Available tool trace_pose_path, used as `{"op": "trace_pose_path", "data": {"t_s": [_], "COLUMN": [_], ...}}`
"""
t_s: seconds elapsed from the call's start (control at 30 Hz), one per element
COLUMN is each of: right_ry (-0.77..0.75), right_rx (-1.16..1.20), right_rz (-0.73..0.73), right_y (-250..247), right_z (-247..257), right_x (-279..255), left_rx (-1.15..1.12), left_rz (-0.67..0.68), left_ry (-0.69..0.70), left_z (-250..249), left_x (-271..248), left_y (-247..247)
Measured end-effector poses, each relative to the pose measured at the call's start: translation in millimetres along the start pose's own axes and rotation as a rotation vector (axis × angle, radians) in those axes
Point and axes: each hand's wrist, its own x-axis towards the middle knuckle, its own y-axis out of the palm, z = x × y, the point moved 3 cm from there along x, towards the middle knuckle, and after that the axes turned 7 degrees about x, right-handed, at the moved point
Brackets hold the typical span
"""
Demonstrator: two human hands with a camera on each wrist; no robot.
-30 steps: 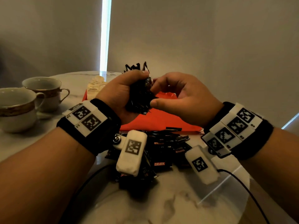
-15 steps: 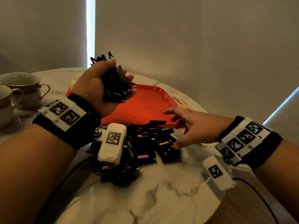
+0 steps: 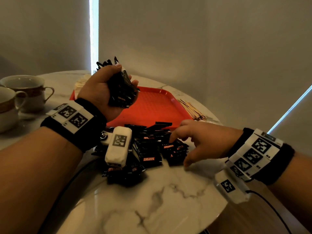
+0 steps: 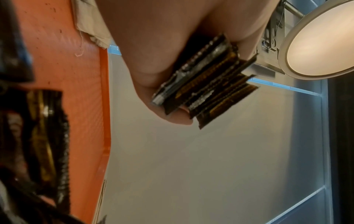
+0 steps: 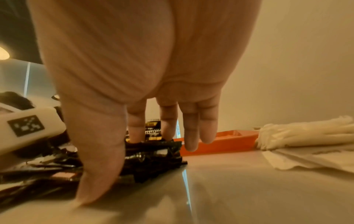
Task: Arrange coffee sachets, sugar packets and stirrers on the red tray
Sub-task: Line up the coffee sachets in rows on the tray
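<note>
My left hand (image 3: pixel 108 85) grips a thick bundle of black coffee sachets (image 3: pixel 122 89) upright above the near left part of the red tray (image 3: pixel 157 105); the left wrist view shows the bundle's edges (image 4: pixel 206 81) sticking out past my fingers. A loose pile of black coffee sachets (image 3: pixel 148 149) lies on the marble table in front of the tray. My right hand (image 3: pixel 190 142) is open over the pile's right side, fingers spread downward, thumb tip at the table (image 5: pixel 95 189). Wooden stirrers (image 3: pixel 192 110) lie to the right of the tray. White sugar packets (image 3: pixel 81 81) lie by the tray's far left corner.
Two white teacups with gold bands (image 3: pixel 25 92) stand at the far left of the round marble table (image 3: pixel 152 208). White napkins or wrappers (image 5: pixel 310 136) lie on the table to the right of my right hand. The table's curved edge runs close on the right.
My right hand left the bundle, dropped to the pile on the table and reached further onto it. My left hand keeps the bundle raised over the tray.
</note>
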Motion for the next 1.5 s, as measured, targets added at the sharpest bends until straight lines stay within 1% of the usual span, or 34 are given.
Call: {"op": "trace_pose_path", "data": {"t_s": [0.17,0.33,0.5,0.8,1.13,1.23,1.37,1.5], "right_ry": [-0.044,-0.109,-0.124,-0.087,0.014,0.028,0.089,0.124], "right_rx": [-0.080,-0.033,-0.034,0.050,0.154,0.215,0.296,0.362], "right_rz": [-0.038,-0.113,-0.188,-0.206,-0.258,-0.311,-0.430,-0.461], "right_y": [5.3,3.7,2.8,5.4,-8.5,-13.8,-28.0,-40.6], "right_z": [7.0,10.3,1.2,-14.2,-23.4,-25.1,-28.1,-26.2], "right_x": [4.6,-4.3,-10.5,-13.1,-20.9,-26.2,-36.3,-43.9], "left_rx": [0.011,0.002,0.018,0.022,0.037,0.043,0.061,0.054], "left_rz": [0.025,0.013,0.019,0.017,0.000,0.001,-0.004,-0.006], "left_ry": [-0.021,-0.021,-0.023,-0.030,-0.026,-0.027,-0.044,-0.059], "left_z": [3.3,2.5,2.9,4.2,6.3,6.2,5.8,5.9], "left_x": [2.9,8.3,10.2,6.5,4.6,3.5,0.2,-4.1], "left_y": [-5.9,-10.4,-12.4,-10.7,-9.5,-7.6,-1.9,5.4]}}
